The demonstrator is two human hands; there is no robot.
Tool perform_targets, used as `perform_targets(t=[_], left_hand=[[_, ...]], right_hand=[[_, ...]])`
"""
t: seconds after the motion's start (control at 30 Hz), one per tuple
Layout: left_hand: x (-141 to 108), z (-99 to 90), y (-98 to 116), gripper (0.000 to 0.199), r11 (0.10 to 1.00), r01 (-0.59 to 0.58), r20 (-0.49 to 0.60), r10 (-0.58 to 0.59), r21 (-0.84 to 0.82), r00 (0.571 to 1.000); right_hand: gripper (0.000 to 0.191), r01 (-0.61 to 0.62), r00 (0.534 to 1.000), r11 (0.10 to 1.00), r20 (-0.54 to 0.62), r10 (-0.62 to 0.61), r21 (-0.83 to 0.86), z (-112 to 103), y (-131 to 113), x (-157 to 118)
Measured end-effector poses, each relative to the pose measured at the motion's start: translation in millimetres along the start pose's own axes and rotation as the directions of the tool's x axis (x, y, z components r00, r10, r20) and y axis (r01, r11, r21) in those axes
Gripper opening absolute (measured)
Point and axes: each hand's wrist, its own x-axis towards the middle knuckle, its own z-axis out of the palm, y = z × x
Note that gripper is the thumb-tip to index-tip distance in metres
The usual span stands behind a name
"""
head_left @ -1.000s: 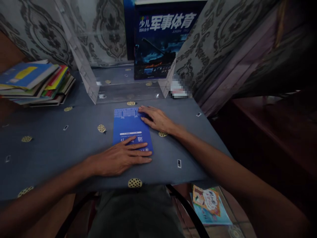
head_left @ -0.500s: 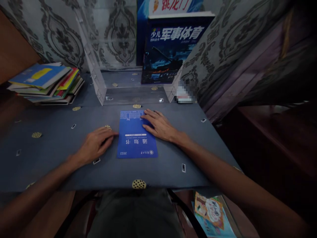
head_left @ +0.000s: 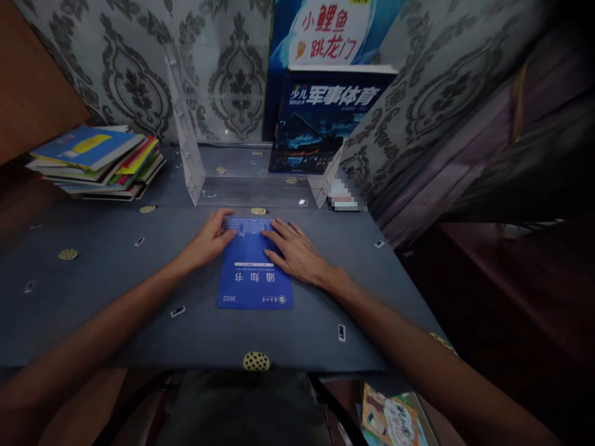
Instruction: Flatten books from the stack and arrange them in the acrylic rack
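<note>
Blue booklet point(head_left: 255, 254) likely steadier: left hand point(head_left: 209, 238) just moved to its far-left corner, opposite right hand point(head_left: 295, 251), both loosely spread.

Dim, greyish light covers the table point(head_left: 116, 337), sinking to near black at far right. Just above centre, a small white glint marks the rack point(head_left: 251, 192) (beside it, coarse pixel blocks point(head_left: 346, 197) hide a patch). Both forearms point(head_left: 125, 306) look stretched and soft toward the lower corners.
</note>
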Motion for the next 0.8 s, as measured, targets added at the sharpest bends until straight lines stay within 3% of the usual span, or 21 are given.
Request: perform_targets(t=[0.07, 0.13, 0.23, 0.37, 0.53, 0.67, 0.8], left_hand=[[17.5, -4.9, 10.2, 0.037, 0.97, 0.156, -0.059, -0.17, -0.185, 0.984], [31.5, -12.1, 21.1, 0.032, 0.902, 0.279, -0.053, -0.313, -0.329, 0.948], [41.0, -22.1, 31.3, 0.027, 0.838, 0.349, -0.025, -0.395, -0.42, 0.918], [29.8, -22.5, 29.9, 0.032, 0.778, 0.361, 0.024, -0.408, -0.515, 0.913], [-20.8, -0.4, 23.5, 0.058, 0.699, 0.526, 0.386, -0.369, -0.484, 0.846], [-61.5, 10.7, 20.7, 0.078, 0.753, 0.526, 0.515, -0.292, -0.395, 0.805], [-58.7, -5.9, 25.1, 0.082, 0.896, 0.39, 0.595, -0.199, -0.21, 0.779]], right_hand=[[0.049, 0.004, 1.0, 1.0, 0.003, -0.004, 0.007, -1.4, -0.9, -0.2], [0.049, 0.001, 1.0, 1.0, 0.005, -0.001, 0.016, -2.2, -1.0, -0.5], [0.049, -0.007, 1.0, 1.0, 0.007, 0.007, 0.03, -2.4, -0.3, -0.9], [0.049, -0.017, 1.0, 0.999, -0.005, 0.017, 0.051, -2.4, -0.6, -0.9], [0.049, -0.064, 0.998, 0.997, -0.011, 0.065, 0.044, -4.5, -4.7, -0.4], [0.047, -0.068, 0.998, 0.996, -0.015, 0.069, 0.053, -6.4, -6.3, -1.9], [0.052, -0.02, 0.991, 0.996, -0.133, 0.033, 0.091, -8.9, -4.5, -5.3]])
